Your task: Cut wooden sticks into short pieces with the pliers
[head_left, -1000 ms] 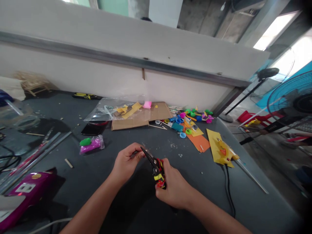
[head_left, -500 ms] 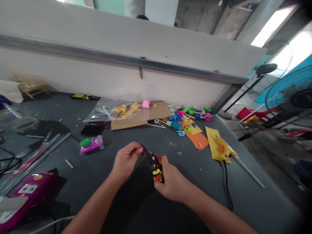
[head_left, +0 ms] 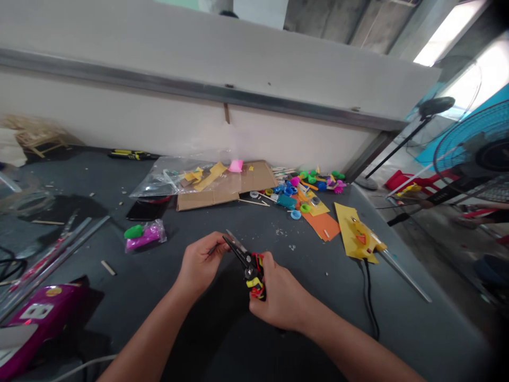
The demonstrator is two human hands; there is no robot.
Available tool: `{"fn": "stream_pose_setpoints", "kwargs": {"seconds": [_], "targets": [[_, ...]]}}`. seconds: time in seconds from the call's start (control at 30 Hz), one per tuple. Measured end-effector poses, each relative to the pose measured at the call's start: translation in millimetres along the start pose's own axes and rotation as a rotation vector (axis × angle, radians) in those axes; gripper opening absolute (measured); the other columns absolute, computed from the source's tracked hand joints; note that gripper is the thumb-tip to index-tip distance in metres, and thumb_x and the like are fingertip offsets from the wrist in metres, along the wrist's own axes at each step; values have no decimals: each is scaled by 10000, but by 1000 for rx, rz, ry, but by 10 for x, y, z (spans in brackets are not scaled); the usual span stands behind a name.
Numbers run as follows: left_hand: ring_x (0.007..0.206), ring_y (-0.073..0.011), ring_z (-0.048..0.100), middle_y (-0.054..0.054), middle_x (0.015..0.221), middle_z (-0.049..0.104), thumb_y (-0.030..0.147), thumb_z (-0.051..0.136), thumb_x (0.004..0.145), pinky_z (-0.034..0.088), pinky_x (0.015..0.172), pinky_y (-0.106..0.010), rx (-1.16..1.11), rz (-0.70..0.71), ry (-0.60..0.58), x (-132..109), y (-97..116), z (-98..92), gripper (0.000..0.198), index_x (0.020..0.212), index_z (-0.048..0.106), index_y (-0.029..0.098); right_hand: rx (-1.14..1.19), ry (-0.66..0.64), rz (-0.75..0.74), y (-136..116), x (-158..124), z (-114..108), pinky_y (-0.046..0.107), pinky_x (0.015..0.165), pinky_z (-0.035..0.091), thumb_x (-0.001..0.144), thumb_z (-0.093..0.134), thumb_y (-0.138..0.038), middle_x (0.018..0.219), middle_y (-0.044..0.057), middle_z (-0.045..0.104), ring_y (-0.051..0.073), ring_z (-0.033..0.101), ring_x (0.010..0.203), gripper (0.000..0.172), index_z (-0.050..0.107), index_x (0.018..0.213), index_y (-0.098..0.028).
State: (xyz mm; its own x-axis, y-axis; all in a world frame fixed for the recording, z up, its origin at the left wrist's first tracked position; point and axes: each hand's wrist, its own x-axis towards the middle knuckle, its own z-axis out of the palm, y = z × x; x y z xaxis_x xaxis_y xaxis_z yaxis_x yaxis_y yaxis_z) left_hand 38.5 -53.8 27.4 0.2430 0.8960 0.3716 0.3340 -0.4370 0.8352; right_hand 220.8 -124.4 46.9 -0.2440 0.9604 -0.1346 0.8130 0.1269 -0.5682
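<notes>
The right hand (head_left: pixel 280 300) is clamped around the red-and-yellow handles of a pair of metal snips (head_left: pixel 250 270), held just above the dark table (head_left: pixel 318 302) directly in front of the person, with the blades slightly apart and pointing forward and left. The left hand (head_left: pixel 201 262) is just beside the blades, its fingers curled together; whether they pinch anything cannot be determined. Farther forward lie a cardboard sheet (head_left: pixel 254 178), yellow paper (head_left: pixel 345 228) and a bag of purple clay (head_left: pixel 145 236).

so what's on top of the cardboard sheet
The cardboard carries a clear plastic bag, yellow paper strips and a pink lump; what lies beneath them is hidden.
</notes>
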Motion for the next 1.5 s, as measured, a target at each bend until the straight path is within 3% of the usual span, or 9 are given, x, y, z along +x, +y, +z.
{"fn": "stream_pose_setpoints", "kwargs": {"seconds": [0.23,0.47,0.7,0.97,1.33,1.5], "targets": [[603,-103,538,19,636,596,208,507,797,419,581,-194,3,-10,23,20,30,6,147,683,593,175,11,-5,26,37,11,49,259,545,335,673,521,-257,757,29,534,175,536,644,336,319,932,-189],[687,-119,579,-14,725,628,260,467,846,456,673,-231,-203,-84,-27,6,63,36,165,803,597,169,335,-4,-6,99,46,8,230,588,371,701,475,-174,794,6,539,137,526,687,261,343,924,-200],[578,-98,479,3,645,551,298,425,869,398,556,-208,-243,-128,-77,-18,26,48,237,740,570,162,98,72,36,60,16,-29,264,629,381,616,556,-217,833,11,540,169,540,724,418,371,991,-201],[628,-111,492,4,670,534,270,496,832,398,599,-219,-240,-104,-92,-37,15,33,138,768,565,169,22,90,-12,84,1,-27,311,735,405,614,546,-225,934,52,540,206,545,860,503,371,1084,-187],[643,-113,499,-4,687,559,272,500,826,394,600,-213,-172,-65,-104,-10,67,-10,163,763,603,163,100,-50,53,51,-30,-77,242,532,324,637,544,-255,748,-12,527,142,508,623,383,353,965,-202],[617,-115,490,-10,660,559,321,498,826,388,571,-211,-203,-73,-137,-21,57,-23,222,735,615,156,152,-119,27,51,-48,-73,236,520,305,649,530,-248,733,-19,532,140,509,620,350,343,942,-207]]}}
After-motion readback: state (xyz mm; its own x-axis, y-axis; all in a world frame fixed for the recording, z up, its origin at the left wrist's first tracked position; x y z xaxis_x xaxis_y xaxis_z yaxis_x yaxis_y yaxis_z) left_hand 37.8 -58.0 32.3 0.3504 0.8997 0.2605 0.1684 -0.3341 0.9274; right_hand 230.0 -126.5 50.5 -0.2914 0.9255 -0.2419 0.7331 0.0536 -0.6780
